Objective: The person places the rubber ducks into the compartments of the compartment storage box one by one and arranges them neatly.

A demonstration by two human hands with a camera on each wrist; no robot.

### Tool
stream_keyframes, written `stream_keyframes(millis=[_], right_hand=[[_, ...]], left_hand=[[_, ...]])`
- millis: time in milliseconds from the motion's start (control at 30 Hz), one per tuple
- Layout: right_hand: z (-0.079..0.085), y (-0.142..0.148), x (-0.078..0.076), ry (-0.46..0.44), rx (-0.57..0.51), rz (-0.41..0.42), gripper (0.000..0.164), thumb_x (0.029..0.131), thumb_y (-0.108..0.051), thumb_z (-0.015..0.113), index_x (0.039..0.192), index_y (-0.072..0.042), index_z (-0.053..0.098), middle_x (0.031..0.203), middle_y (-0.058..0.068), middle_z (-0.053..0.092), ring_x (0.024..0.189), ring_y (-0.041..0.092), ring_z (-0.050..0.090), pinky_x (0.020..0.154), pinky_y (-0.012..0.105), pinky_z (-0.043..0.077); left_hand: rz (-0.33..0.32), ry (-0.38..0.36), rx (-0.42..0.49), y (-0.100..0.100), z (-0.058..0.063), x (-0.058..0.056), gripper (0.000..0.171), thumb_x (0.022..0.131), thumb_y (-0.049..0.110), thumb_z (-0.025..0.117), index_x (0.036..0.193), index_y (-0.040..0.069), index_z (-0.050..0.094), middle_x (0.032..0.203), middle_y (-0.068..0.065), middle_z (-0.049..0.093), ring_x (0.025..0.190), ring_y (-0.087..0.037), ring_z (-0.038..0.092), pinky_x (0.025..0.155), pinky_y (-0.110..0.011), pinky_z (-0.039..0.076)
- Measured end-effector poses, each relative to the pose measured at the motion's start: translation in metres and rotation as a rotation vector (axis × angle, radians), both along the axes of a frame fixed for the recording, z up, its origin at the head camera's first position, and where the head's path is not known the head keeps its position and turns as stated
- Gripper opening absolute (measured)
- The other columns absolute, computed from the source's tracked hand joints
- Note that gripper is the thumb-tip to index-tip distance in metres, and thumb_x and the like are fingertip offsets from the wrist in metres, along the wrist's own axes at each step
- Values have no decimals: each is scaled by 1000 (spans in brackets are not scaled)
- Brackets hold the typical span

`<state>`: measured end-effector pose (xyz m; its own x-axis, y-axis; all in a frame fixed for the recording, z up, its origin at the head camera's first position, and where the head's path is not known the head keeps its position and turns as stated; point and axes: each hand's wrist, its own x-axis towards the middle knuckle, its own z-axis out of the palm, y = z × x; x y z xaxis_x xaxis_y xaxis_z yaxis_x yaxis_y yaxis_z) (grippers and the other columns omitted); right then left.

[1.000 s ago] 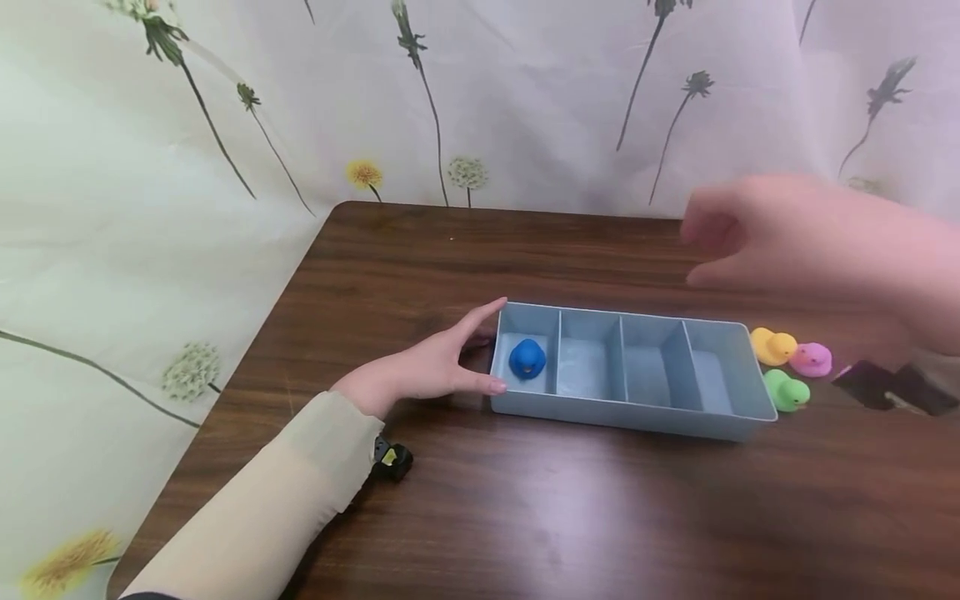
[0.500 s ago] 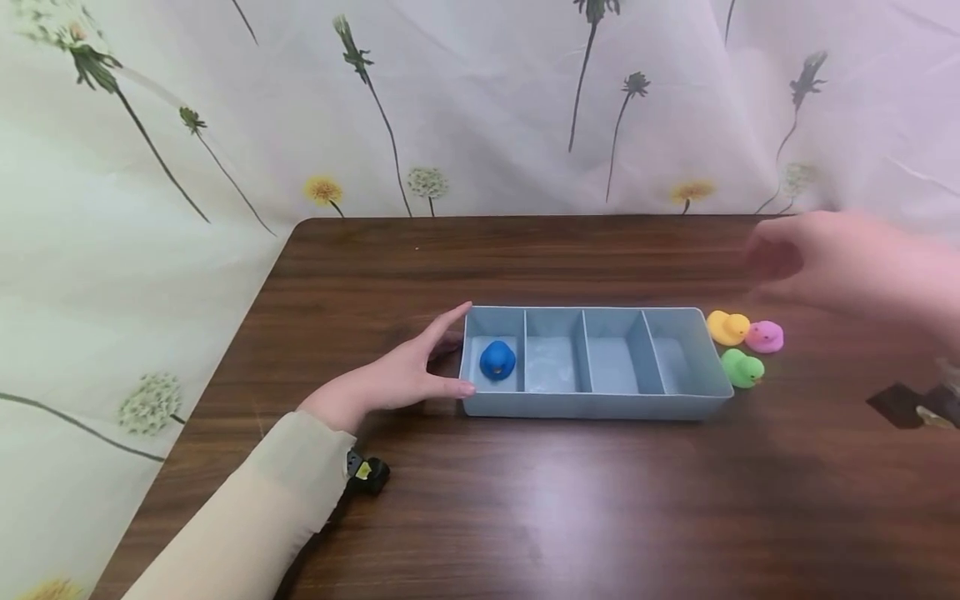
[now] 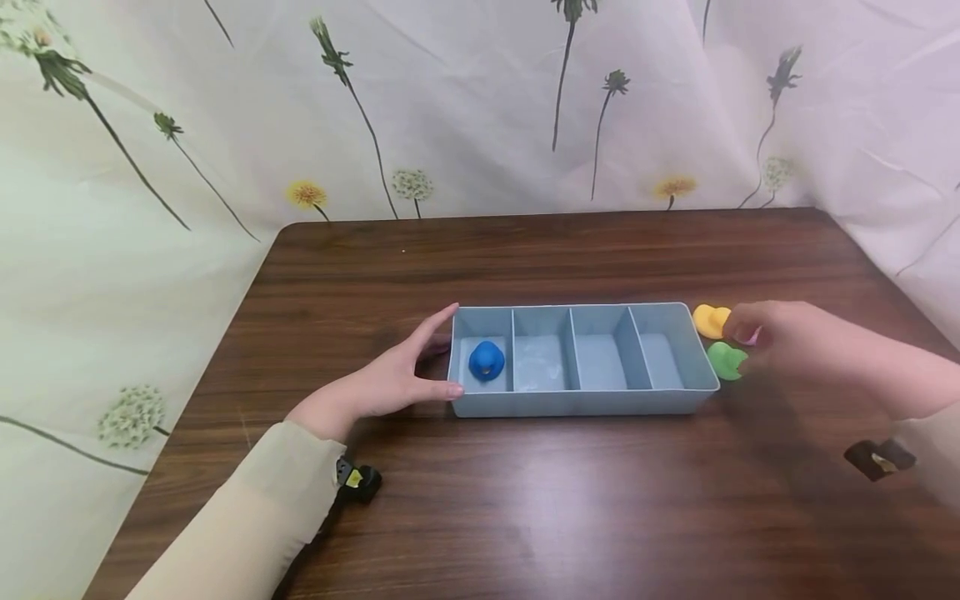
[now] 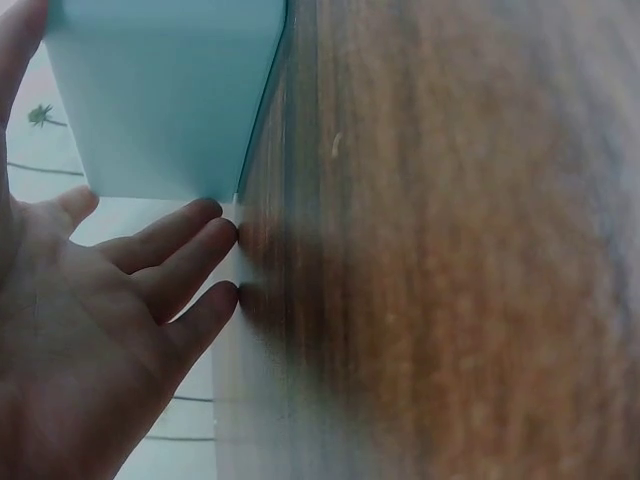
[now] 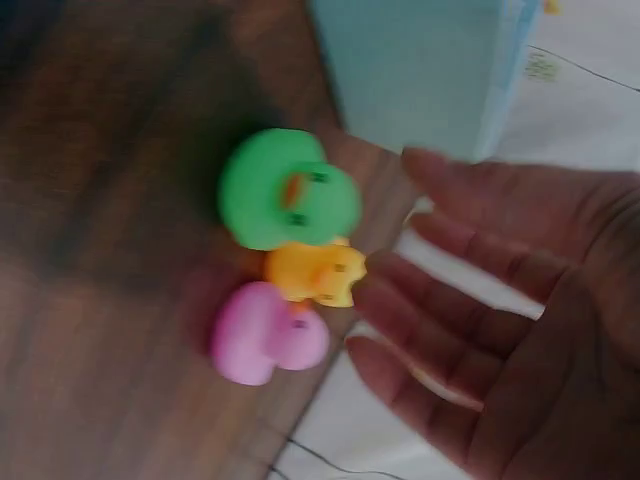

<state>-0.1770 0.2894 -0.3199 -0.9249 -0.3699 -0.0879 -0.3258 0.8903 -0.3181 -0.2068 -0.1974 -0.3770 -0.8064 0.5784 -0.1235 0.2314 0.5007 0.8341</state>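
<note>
My left hand (image 3: 386, 383) holds the left end of a grey-blue divided box (image 3: 585, 403), its thumb at the front corner and its index finger at the back corner. Below them, in the left wrist view, the other fingers (image 4: 200, 320) spread loosely near the tabletop. A blue rubber duck (image 3: 486, 360) sits in the leftmost compartment. Past the box's right end are a yellow duck (image 3: 708, 321), a green duck (image 3: 725, 361) and a pink duck (image 5: 250, 335), mostly hidden in the head view. My right hand (image 3: 795, 342) hovers over them, fingers spread and holding nothing.
The box stands on a dark wooden table (image 3: 555, 517). Behind the table hangs a white cloth (image 3: 480, 100) printed with dandelions. Each wrist wears a small black device, the left one (image 3: 358, 482) resting close to the table.
My right hand has come down from above the back of the table to the three loose ducks. The left hand stays at the box, and the head view has shifted.
</note>
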Motion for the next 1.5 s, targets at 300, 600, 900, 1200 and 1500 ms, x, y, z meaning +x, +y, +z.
stream_keyframes(millis=[300,600,900,1200,1500], right_hand=[[-24,4,3,155,28,170,47,62,16,73,91,-21,68,85,-9,52,77,12,51,70,34,47],[-30,8,2,169,42,178,45,64,14,78,87,-22,64,88,-7,54,80,14,52,69,34,47],[-38,11,3,202,12,176,48,63,11,83,87,-25,62,88,-8,52,79,12,51,67,31,46],[-45,11,0,288,15,238,51,55,19,79,86,-19,64,87,-5,50,75,13,50,62,31,46],[-45,10,-1,247,33,206,50,58,20,75,88,-19,65,90,-4,54,81,17,51,67,36,47]], left_hand=[[-8,8,13,-2,0,0,102,83,39,79,156,43,8,149,-10,39,139,-27,33,112,-57,22],[-22,1,27,-1,-1,1,102,84,37,78,157,39,8,150,-12,39,140,-30,32,112,-61,21],[-13,-6,22,0,-1,1,102,83,38,79,156,44,8,149,-11,39,139,-28,33,112,-58,21],[-12,-3,14,0,-2,-1,103,81,40,80,155,45,8,149,-9,39,139,-27,34,112,-58,23],[-23,7,24,1,-1,-1,103,82,38,79,156,44,8,149,-9,39,138,-26,34,112,-57,22]])
